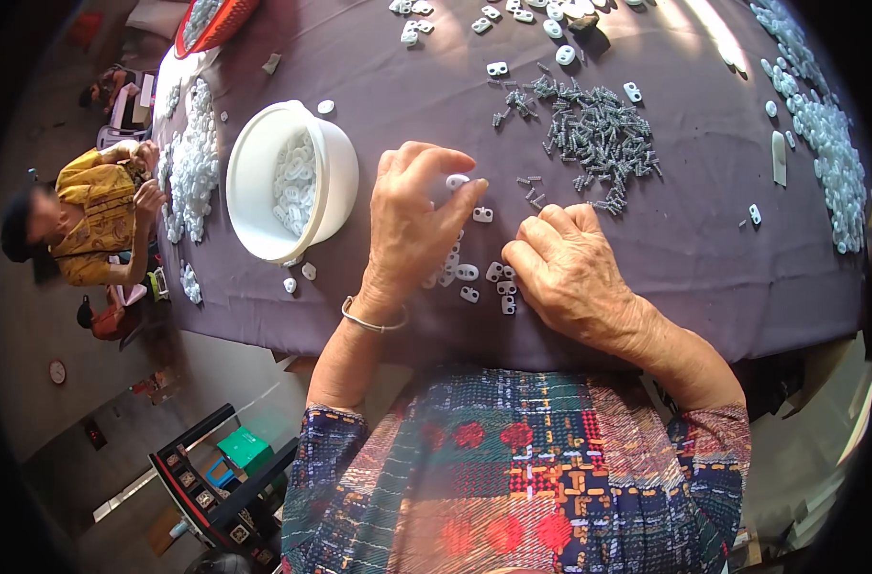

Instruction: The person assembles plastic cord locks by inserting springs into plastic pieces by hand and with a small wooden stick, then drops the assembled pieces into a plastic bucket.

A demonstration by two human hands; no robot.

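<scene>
My left hand (407, 210) has its thumb and forefinger apart. A small white plastic piece (457, 181) shows in the gap between them; whether it touches the thumb, I cannot tell. Below and beside this hand lie several loose white two-holed plastic pieces (468, 273), partly hidden by it. My right hand (575, 273) is closed, its fingers curled down to the cloth; what they hold, if anything, is hidden. Next to its knuckles sits a small group of two-holed pieces (508, 287). Beyond the right hand spreads a pile of small grey screws (599, 134).
A white tub (335, 177) with white pieces inside stands left of my left hand. White pieces are heaped at the left edge (195, 158) and right edge (828, 153) of the dark tablecloth (694, 277). A red basket (227, 24) is far left. Another person (96, 206) works there.
</scene>
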